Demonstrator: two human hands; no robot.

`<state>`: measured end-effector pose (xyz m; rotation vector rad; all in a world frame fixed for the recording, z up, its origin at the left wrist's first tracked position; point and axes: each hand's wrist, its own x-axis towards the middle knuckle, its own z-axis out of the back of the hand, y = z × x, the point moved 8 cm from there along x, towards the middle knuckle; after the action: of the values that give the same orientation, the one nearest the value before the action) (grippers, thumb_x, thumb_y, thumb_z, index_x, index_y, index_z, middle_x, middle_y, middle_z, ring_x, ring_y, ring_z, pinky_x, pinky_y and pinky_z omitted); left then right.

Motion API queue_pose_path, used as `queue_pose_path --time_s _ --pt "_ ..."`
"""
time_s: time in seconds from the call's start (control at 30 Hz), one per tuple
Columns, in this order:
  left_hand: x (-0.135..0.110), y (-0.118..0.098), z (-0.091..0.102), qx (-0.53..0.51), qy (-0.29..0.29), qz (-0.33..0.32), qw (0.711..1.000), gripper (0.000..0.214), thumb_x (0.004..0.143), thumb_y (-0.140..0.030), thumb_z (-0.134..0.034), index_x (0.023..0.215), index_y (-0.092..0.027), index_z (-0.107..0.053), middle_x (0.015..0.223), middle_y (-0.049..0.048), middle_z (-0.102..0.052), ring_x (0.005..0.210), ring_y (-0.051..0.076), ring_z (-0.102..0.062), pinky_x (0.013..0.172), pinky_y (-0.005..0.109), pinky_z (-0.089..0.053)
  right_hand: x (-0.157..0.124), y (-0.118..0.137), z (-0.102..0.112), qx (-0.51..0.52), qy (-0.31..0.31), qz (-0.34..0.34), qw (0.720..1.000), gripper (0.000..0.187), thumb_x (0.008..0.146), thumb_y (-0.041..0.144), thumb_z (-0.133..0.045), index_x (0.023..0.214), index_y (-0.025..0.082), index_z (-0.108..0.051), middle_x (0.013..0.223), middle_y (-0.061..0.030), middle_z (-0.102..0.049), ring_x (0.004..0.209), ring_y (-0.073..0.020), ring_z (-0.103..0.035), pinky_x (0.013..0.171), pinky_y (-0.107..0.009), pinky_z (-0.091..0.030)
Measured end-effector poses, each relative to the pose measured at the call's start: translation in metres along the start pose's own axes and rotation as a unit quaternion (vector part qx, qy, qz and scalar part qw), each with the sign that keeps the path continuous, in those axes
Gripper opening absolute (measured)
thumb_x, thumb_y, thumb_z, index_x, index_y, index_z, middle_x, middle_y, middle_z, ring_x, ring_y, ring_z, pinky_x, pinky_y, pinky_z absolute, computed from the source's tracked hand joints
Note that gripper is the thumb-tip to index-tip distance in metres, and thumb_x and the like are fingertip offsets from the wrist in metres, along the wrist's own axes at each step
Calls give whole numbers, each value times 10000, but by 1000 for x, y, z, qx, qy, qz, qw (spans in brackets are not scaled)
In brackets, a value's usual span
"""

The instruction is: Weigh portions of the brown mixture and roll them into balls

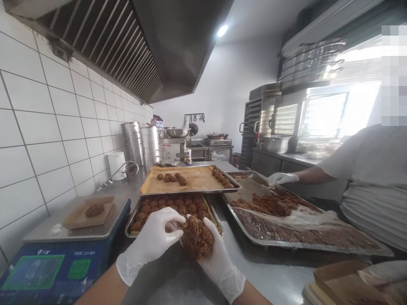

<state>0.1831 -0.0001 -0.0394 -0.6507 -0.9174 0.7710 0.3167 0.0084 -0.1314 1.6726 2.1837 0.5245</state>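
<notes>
My gloved right hand (221, 260) cups a large lump of sticky, crumbly brown mixture (197, 237) above the steel table. At the lump's left edge, my gloved left hand (154, 239) has thumb and fingers closed in a pinch on the mixture. Just behind the hands, a lower tray (132, 233) is filled with rows of brown balls (181, 205). Over its far part rests another tray (197, 171) lined with yellowish paper, bearing several balls (173, 178) in the middle and a row at the right end.
Left stands a blue scale (60, 262) with a brown piece (94, 210) on paper on its platform. To the right, a large tray (251, 241) holds loose mixture partly under plastic film. A co-worker's gloved hand (282, 178) reaches over it. A paper-lined box (340, 279) sits front right.
</notes>
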Motion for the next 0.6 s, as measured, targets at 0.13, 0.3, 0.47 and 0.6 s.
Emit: queue_pose_path --time_s 0.13,0.3,0.47,0.6 --pt "0 -10 -1 71 -12 -23 997 168 876 -223 -693 1018 -253 -778 993 21 -741 829 164 -683 762 278 -534 -1 -1 1 -5 -6 2 1000 286 900 370 -690 1132 211 -740 1053 -54 -799 1031 -263 -742 954 -437 -599" --pt "1 -14 -7 99 -25 -38 994 167 848 -118 -623 868 -226 -749 842 -14 -727 734 137 -646 686 252 -479 -1 -3 1 -6 3 -7 1000 292 896 382 -697 1120 201 -745 1049 -64 -798 1061 -272 -734 965 -444 -596" --pt "1 -4 -5 60 -31 -4 998 186 809 -86 -579 784 -206 -718 744 -16 -708 692 146 -650 665 263 -491 -1 -5 1 -3 9 -16 1000 307 906 392 -690 1124 182 -744 1054 -72 -796 1069 -269 -731 981 -448 -589" --pt "0 7 8 -89 -38 66 993 115 884 -222 -609 891 -182 -716 890 38 -743 798 188 -721 736 307 -592 -2 -5 -1 -4 13 -25 1000 325 910 404 -686 1140 180 -735 1071 -85 -794 1060 -273 -737 959 -452 -597"
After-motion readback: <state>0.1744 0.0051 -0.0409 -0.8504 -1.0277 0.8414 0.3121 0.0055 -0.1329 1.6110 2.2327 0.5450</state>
